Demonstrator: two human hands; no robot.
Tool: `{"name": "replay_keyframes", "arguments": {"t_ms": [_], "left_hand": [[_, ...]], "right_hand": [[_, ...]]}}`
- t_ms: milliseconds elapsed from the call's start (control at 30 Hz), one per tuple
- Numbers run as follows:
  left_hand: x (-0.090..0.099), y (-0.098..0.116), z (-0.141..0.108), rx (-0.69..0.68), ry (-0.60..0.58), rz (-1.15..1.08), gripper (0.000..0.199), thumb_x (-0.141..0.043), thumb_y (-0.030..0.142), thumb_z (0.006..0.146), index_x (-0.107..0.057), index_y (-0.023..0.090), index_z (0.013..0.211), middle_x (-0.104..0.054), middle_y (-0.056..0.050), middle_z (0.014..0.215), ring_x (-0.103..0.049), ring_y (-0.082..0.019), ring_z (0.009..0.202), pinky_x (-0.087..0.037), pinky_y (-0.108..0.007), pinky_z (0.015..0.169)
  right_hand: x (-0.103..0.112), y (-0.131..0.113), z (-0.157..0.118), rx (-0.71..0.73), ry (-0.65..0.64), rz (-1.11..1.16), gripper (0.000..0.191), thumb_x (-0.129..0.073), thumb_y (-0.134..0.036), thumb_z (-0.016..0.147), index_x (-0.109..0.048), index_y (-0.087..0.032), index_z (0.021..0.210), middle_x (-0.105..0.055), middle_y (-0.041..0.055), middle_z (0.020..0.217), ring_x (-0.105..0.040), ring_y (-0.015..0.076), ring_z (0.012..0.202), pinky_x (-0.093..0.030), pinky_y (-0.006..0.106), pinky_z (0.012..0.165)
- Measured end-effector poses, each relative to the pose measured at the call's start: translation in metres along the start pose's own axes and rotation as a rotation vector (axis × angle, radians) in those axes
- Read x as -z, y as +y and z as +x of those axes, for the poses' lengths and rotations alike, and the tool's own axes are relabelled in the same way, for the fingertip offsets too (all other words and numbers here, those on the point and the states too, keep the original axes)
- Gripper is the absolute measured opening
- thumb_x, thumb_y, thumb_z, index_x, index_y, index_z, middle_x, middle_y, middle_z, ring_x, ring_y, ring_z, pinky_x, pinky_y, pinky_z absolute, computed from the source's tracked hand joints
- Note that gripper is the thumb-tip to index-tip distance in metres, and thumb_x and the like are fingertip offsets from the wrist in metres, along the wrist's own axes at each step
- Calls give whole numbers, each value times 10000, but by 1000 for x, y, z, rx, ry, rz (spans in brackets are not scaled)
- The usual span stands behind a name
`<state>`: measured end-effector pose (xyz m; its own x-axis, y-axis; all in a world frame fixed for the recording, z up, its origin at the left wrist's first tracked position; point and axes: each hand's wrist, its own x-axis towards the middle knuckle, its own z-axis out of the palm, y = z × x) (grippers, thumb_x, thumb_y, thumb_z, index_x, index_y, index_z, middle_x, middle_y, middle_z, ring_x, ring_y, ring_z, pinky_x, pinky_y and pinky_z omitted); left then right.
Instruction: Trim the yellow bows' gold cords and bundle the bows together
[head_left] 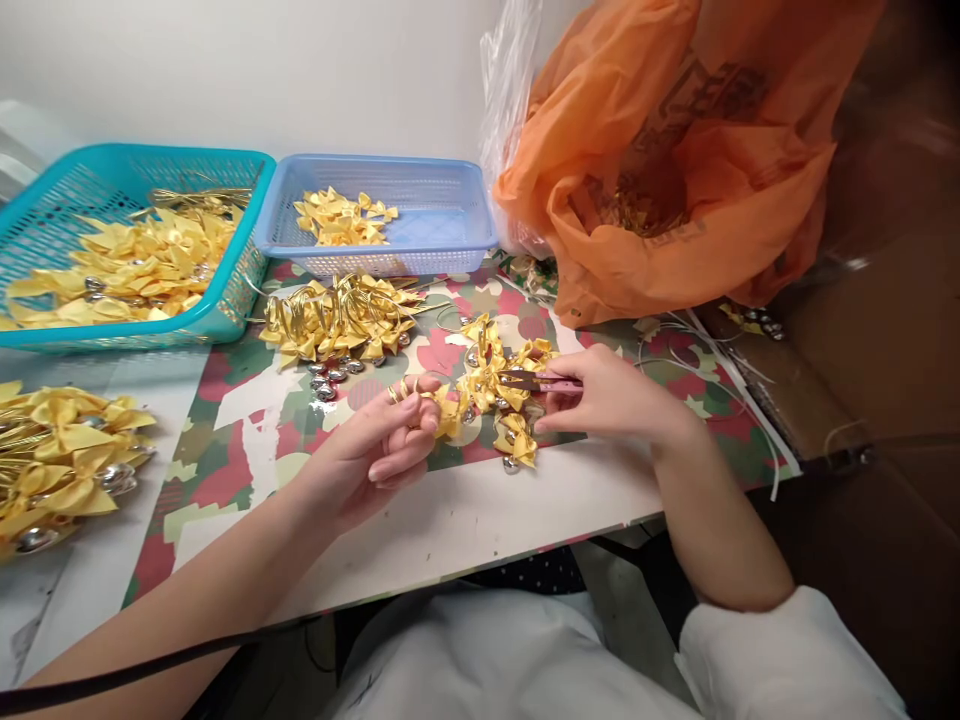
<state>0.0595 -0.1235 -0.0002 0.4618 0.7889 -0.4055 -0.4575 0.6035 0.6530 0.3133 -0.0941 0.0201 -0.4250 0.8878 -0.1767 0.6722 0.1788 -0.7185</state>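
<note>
My left hand (pixel 401 440) is closed, fingers curled in a pinch, with thin gold cord (pixel 403 388) looped about the fingertips. A yellow ribbon bow (pixel 448 412) lies right against those fingers; whether it is tied to the cord I cannot tell. In my right hand (pixel 611 395) is a pair of thread snips (pixel 541 383) with dark blades and pink handles, pointing left over a small heap of yellow bows with silver bells (pixel 487 375). One bow with a bell (pixel 516 440) sits nearer the table's front edge, just below the snips.
Behind my left hand is a pile of bows with gold cords (pixel 341 318). A teal basket (pixel 255 225) and a blue basket (pixel 442 262) hold more bows. More bows (pixel 67 450) lie at far left. An orange plastic bag (pixel 675 270) stands at back right, near white cords.
</note>
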Motion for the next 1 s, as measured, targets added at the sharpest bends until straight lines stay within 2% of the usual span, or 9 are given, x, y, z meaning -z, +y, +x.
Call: {"name": "replay_keyframes", "arguments": {"t_ms": [133,233,333,433,533,633,700,900,1000], "left_hand": [[3,1,-4,11,-37,10,318,-785,301,759,-702,276,1065,-545,97,548,-209,3,309,-269,-108,305],[5,-4,-4,1,-44,75,428,-753,294,793,-644,297,1207,-586,77,596,-326,-13,327,-343,-124,335],[3,-10,-3,-61,6,205,560,-754,300,798,-569,270,1325,-623,42,677,-445,-39,410,-406,-146,391],[0,-16,-2,-141,41,351,626,-750,298,807,-515,241,1384,-614,30,734,-489,-55,476,-437,-172,440],[-1,-24,0,-183,14,450,630,-732,272,830,-478,260,1407,-619,18,805,-535,-75,576,-472,-187,517],[0,-31,1,-220,-21,501,621,-724,273,839,-460,288,1400,-621,-3,892,-588,-119,748,-495,-196,587],[0,-33,2,-224,-38,521,594,-721,279,841,-466,288,1377,-613,-10,925,-591,-127,787,-496,-201,610],[-5,-32,3,-201,-34,578,495,-707,312,847,-532,238,1303,-522,23,791,-499,-101,651,-443,-197,555],[-4,-31,3,-214,-39,599,379,-674,349,862,-607,202,1204,-503,31,724,-460,-96,590,-422,-211,544]], "right_hand": [[-2,3,0,-107,10,-192,346,-728,-214,633,-384,-197,597,-521,-52,550,-449,83,514,-253,222,465],[-7,4,1,-75,0,-199,261,-664,-169,656,-409,-191,606,-543,-43,573,-474,89,534,-262,222,469],[-7,2,-1,-15,-13,-65,203,-624,-121,671,-441,-186,614,-560,-42,590,-501,90,550,-298,213,479],[-5,-6,-5,36,-23,226,230,-671,-137,689,-456,-186,622,-596,-37,610,-544,92,558,-378,207,500],[-6,-14,-7,147,9,386,257,-723,-162,702,-483,-181,612,-590,-38,608,-540,83,554,-407,212,515],[-10,-17,-6,262,25,412,205,-725,-160,727,-535,-172,650,-566,-48,620,-518,72,560,-397,208,519],[-14,-17,-4,310,29,411,184,-715,-155,745,-545,-171,675,-556,-52,630,-499,66,559,-380,204,511],[-21,-15,-1,426,87,334,264,-720,-216,781,-489,-179,660,-492,-54,617,-355,58,522,-298,219,483],[-25,-13,0,473,99,318,328,-706,-240,805,-417,-196,657,-497,-47,631,-337,67,536,-291,229,497]]}}
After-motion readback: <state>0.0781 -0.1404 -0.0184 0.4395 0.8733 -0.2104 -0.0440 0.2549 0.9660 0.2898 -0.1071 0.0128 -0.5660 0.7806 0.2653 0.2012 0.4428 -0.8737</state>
